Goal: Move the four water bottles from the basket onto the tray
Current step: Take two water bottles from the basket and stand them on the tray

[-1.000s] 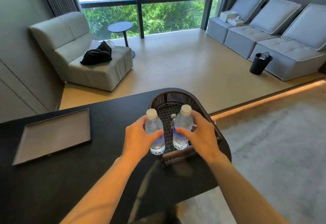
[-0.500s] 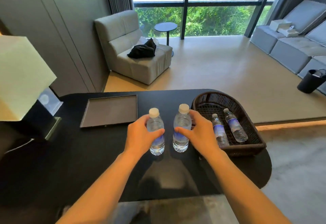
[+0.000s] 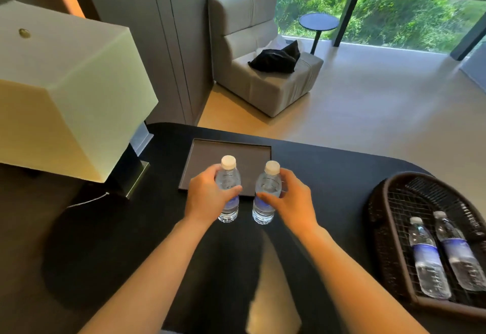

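Observation:
My left hand (image 3: 206, 197) grips one clear water bottle (image 3: 229, 175) with a white cap and blue label, held upright. My right hand (image 3: 293, 199) grips a second upright bottle (image 3: 268, 183). Both bottles hang just in front of the near edge of the flat dark grey tray (image 3: 249, 154), their caps overlapping it. On the right, the dark wicker basket (image 3: 381, 228) holds two more bottles lying side by side: one (image 3: 427, 257) on the left and one (image 3: 459, 252) on the right.
The black table (image 3: 118, 241) has a rounded right end. A lamp with a large cream shade (image 3: 60, 91) stands at the left, its base and cord beside the tray. Beyond the table are a grey armchair (image 3: 263, 52) and a small round side table (image 3: 318, 22).
Both hands have carried their bottles out of the basket and leftward across the table to the tray's near edge. My view has swung left, bringing the lamp in.

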The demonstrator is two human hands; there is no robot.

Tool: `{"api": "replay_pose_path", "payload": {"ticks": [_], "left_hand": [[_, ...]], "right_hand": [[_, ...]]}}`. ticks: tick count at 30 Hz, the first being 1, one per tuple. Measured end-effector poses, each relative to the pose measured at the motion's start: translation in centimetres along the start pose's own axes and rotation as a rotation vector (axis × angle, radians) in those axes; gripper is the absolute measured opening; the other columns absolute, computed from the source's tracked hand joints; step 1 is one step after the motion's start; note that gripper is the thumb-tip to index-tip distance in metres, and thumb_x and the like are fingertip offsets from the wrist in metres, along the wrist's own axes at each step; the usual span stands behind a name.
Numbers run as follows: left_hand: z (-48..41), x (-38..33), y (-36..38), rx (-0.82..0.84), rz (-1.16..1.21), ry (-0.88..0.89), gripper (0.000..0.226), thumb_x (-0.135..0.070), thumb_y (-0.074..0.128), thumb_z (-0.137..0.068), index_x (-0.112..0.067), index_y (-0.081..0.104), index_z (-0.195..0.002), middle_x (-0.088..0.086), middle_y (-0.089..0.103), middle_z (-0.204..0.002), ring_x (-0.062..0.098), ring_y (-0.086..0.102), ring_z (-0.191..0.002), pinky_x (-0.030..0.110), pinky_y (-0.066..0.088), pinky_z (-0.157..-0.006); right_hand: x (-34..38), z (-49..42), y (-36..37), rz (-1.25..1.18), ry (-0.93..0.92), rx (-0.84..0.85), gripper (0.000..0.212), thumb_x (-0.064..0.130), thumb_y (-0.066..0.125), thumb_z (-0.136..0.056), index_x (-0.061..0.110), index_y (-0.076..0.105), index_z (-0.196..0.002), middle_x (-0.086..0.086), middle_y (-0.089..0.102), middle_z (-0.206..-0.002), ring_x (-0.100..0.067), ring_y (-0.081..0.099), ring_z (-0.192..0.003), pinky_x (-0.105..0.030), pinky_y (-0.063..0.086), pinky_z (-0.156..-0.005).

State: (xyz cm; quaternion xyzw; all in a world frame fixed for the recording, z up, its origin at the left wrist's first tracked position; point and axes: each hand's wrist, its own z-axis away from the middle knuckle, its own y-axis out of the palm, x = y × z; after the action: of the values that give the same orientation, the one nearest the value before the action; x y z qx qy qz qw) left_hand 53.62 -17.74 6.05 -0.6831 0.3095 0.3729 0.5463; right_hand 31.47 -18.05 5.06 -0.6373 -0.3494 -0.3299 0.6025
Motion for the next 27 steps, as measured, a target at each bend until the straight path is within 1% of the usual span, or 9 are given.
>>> {"api": "replay_pose_path", "payload": {"ticks": [2,6,8,12,14,16,18,23,27], "left_hand": [[-3.1,2.0,-0.7,-0.001,-0.019,-0.014,0.051,-0.03,0.094,-0.066,-0.029,0.069,-0.111,-0.017,0.071,-0.091,0.0,0.068,-0.086,0.024,0.057,-0.075],[-9.0,5.7,-1.1,0.004,-0.044,-0.018,0.055,-0.029,0.093,-0.069,-0.024,0.068,-0.118,-0.011,0.071,-0.101,0.006,0.067,-0.094,0.031,0.058,-0.08],[-11.8,7.5,-0.8,0.003,-0.07,-0.015,0.058,-0.03,0.092,-0.07,-0.023,0.067,-0.122,-0.008,0.07,-0.107,0.009,0.066,-0.1,0.032,0.057,-0.084],[-16.5,10.8,0.1,-0.009,-0.111,-0.019,0.059,-0.033,0.091,-0.071,-0.023,0.065,-0.124,-0.006,0.07,-0.114,0.011,0.063,-0.107,0.032,0.056,-0.086],[-18.5,12.2,0.5,-0.017,-0.119,-0.031,0.059,-0.034,0.091,-0.071,-0.026,0.064,-0.123,-0.007,0.069,-0.114,0.01,0.062,-0.107,0.026,0.053,-0.083],[-20.1,13.6,0.7,-0.019,-0.119,-0.039,0.058,-0.035,0.092,-0.07,-0.028,0.063,-0.121,-0.008,0.069,-0.111,0.009,0.062,-0.104,0.022,0.049,-0.079],[-21.4,14.7,0.8,-0.027,-0.11,-0.049,0.059,-0.033,0.092,-0.07,-0.027,0.063,-0.122,-0.008,0.069,-0.112,0.007,0.061,-0.103,0.022,0.051,-0.079],[-23.6,16.5,0.4,-0.078,-0.061,-0.046,0.059,-0.03,0.092,-0.071,-0.026,0.063,-0.124,-0.009,0.068,-0.113,0.005,0.061,-0.103,0.022,0.052,-0.082],[-24.9,16.8,0.4,-0.073,-0.049,-0.022,0.061,-0.028,0.092,-0.073,-0.021,0.064,-0.126,-0.005,0.069,-0.115,0.01,0.063,-0.107,0.024,0.053,-0.085]], "right_hand": [[0.5,-2.8,2.7,-0.015,0.022,0.019,0.062,0.034,0.09,-0.077,0.051,0.049,-0.121,0.034,0.059,-0.107,0.004,0.062,-0.098,-0.026,0.055,-0.089],[0.7,-8.3,7.7,-0.012,0.04,0.018,0.062,0.029,0.091,-0.077,0.042,0.052,-0.123,0.014,0.068,-0.118,-0.011,0.065,-0.111,-0.036,0.057,-0.096],[0.5,-11.0,9.8,-0.002,0.042,0.018,0.062,0.028,0.092,-0.076,0.041,0.052,-0.122,0.01,0.068,-0.121,-0.013,0.065,-0.113,-0.04,0.058,-0.097],[0.2,-15.9,12.9,0.03,0.019,0.02,0.063,0.029,0.092,-0.076,0.045,0.05,-0.12,0.015,0.064,-0.119,-0.012,0.064,-0.113,-0.041,0.059,-0.096],[0.0,-17.9,14.1,0.036,0.016,0.021,0.064,0.028,0.093,-0.075,0.046,0.049,-0.119,0.015,0.065,-0.119,-0.013,0.064,-0.113,-0.042,0.058,-0.096],[-0.1,-19.7,15.4,0.038,0.022,0.03,0.063,0.027,0.092,-0.076,0.044,0.049,-0.119,0.015,0.065,-0.119,-0.013,0.063,-0.114,-0.044,0.058,-0.097],[-0.2,-21.1,16.5,0.048,0.019,0.042,0.061,0.027,0.092,-0.077,0.041,0.05,-0.119,0.015,0.063,-0.12,-0.012,0.061,-0.114,-0.045,0.058,-0.097],[-0.2,-24.0,18.6,0.047,0.0,0.035,0.062,0.025,0.092,-0.076,0.025,0.056,-0.125,0.001,0.068,-0.124,-0.021,0.064,-0.114,-0.048,0.057,-0.095],[0.0,-25.5,19.3,0.031,-0.004,0.013,0.066,0.025,0.093,-0.075,0.027,0.056,-0.128,0.008,0.065,-0.121,-0.019,0.063,-0.113,-0.046,0.057,-0.095]]}}
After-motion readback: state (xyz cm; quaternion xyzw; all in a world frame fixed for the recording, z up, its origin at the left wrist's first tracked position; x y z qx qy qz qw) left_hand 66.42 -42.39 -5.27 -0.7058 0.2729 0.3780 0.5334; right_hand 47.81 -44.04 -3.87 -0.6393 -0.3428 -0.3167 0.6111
